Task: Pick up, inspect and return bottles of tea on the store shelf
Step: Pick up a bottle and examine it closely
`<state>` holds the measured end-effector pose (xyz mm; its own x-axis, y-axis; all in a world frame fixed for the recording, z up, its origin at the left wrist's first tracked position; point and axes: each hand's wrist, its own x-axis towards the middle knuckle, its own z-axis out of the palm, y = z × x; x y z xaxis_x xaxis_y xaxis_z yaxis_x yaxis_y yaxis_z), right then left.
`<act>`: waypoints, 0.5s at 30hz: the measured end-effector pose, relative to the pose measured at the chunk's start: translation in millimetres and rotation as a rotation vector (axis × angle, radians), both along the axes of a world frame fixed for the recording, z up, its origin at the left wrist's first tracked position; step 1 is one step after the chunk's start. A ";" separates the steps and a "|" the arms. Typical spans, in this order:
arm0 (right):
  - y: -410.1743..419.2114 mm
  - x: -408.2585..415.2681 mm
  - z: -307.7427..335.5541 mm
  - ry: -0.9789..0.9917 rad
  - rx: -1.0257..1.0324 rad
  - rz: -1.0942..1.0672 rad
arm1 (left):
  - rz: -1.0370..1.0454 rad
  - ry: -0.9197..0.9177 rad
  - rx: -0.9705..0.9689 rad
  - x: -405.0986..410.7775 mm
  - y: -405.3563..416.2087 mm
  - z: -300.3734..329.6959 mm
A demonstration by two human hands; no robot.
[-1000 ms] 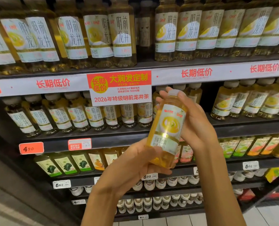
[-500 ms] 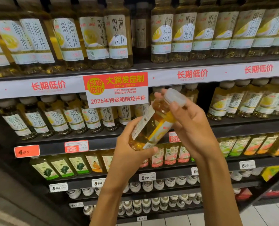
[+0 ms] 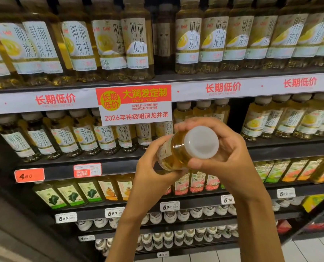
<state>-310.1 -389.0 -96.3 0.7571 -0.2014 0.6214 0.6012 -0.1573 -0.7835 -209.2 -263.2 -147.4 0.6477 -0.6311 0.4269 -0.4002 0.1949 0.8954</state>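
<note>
The clear plastic bottle of golden tea (image 3: 178, 150) has tipped from upright until its white cap (image 3: 201, 142) faces the camera. Both grips hold it before the middle shelf's front edge (image 3: 119, 163): left hand (image 3: 153, 173) around the base, right hand (image 3: 227, 157) at the neck. Inspection seems underway; returning it remains.

head cam | faces forward, slightly down | close to shelf (image 3: 195, 77)

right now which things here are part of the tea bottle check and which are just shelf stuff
In the job:
- tea bottle, tipped cap-first toward the camera
- left hand
- right hand
- shelved tea bottles

Just there:
- red promo sign
- price tag
- juice bottles
</note>
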 end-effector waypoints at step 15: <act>6.2 20.4 12.7 0.091 0.409 -0.222 | -0.305 0.203 0.063 -20.4 7.0 -5.7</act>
